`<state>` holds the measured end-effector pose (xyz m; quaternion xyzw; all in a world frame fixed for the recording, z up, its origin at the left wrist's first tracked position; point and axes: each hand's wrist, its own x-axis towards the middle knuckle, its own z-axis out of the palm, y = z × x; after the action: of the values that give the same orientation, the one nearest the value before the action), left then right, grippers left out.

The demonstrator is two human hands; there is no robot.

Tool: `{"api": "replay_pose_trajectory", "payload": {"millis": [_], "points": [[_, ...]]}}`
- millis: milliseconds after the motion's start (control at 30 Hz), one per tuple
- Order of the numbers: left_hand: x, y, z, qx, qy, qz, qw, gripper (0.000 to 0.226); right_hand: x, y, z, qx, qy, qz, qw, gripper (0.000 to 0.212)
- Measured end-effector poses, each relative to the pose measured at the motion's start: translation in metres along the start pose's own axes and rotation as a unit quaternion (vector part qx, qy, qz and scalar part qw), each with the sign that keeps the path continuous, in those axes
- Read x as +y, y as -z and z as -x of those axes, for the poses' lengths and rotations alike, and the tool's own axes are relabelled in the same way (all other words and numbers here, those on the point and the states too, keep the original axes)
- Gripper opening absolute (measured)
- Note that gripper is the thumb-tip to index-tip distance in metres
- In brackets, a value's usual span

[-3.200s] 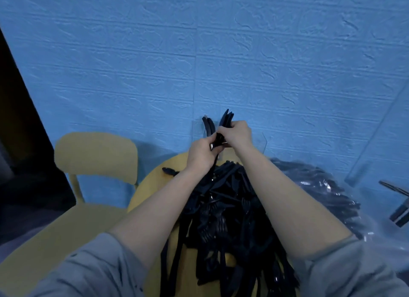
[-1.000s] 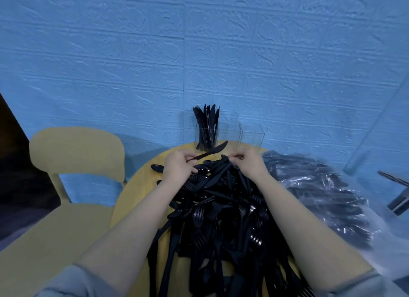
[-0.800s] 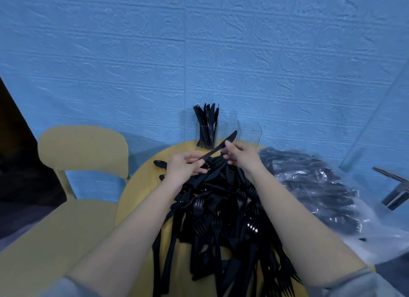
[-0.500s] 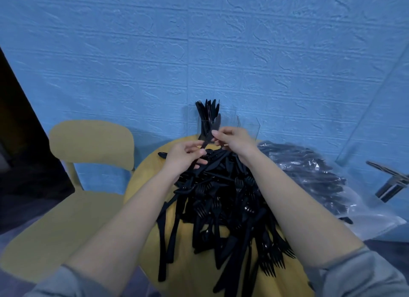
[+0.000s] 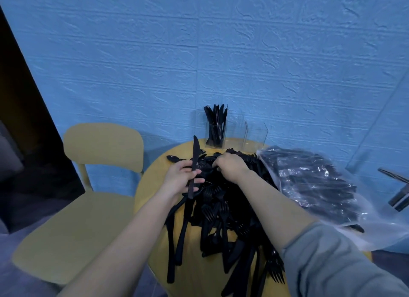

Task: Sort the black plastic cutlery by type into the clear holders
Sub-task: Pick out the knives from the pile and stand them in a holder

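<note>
Left hand [image 5: 182, 179] gripped knife [image 5: 194, 163], blade up, over cutlery pile [image 5: 223, 210] on bench [image 5: 155, 175]. Right hand [image 5: 230, 167] curled into pile top; grip unclear. Holder [image 5: 215, 131] with knives at back, empty holder [image 5: 255, 135] beside.

The cutlery pile [image 5: 223, 208] covers the centre of the round table [image 5: 152, 179], leaving only a bare strip along its left rim. At centre frame, knives fill the left clear holder [image 5: 215, 132]; the right holder [image 5: 254, 135] stands open-topped. A bag of cutlery [image 5: 314, 186] blocks the right side. A chair [image 5: 101, 146] closes the left approach.
</note>
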<state>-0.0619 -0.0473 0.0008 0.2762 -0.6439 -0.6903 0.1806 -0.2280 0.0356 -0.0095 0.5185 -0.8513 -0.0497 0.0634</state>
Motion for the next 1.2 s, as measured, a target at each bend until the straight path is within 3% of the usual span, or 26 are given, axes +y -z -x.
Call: {"api": "replay_pose_trajectory", "payload": {"millis": [100,167,300,400,467,600,733,867,933,1067,1200], "points": [[0.001,0.003,0.001,0.003,-0.001,0.014,1.0,0.018,0.004,-0.004,0.004,0.06,0.017,-0.001,0.998,0.031],[0.001,0.003,0.002,0.006,0.001,0.027,1.0,0.015,0.008,-0.008,0.009,0.141,0.009,-0.059,0.988,0.028],[-0.001,-0.001,0.005,0.002,0.016,0.055,0.998,0.016,0.005,-0.005,0.031,0.335,-0.009,-0.18,0.925,0.017],[-0.003,-0.008,0.011,-0.011,0.019,0.072,0.997,0.018,-0.001,-0.001,0.048,0.391,0.029,-0.183,0.901,0.016],[-0.003,-0.012,0.017,-0.012,0.01,0.076,0.997,0.019,-0.01,0.006,0.06,0.392,0.017,-0.255,0.884,0.017],[-0.002,-0.017,0.027,0.018,-0.026,0.065,0.997,0.021,-0.022,0.026,0.077,0.311,-0.116,-0.482,0.811,0.022],[0.0,-0.02,0.037,0.037,-0.055,0.068,0.995,0.022,-0.026,0.043,0.091,0.248,-0.132,-0.586,0.761,0.022],[0.0,-0.031,0.052,0.018,-0.068,0.058,0.996,0.022,-0.037,0.048,0.103,0.235,-0.144,-0.601,0.75,0.006],[-0.003,-0.037,0.058,0.007,-0.078,0.049,0.996,0.024,-0.042,0.045,0.106,0.25,-0.181,-0.564,0.765,0.014],[-0.008,-0.042,0.067,-0.013,-0.101,0.023,0.995,0.03,-0.057,0.044,0.11,0.253,-0.219,-0.502,0.797,0.008],[-0.015,-0.039,0.07,0.015,-0.108,0.004,0.994,0.032,-0.075,0.042,0.113,0.254,-0.207,-0.538,0.777,0.015]]}}
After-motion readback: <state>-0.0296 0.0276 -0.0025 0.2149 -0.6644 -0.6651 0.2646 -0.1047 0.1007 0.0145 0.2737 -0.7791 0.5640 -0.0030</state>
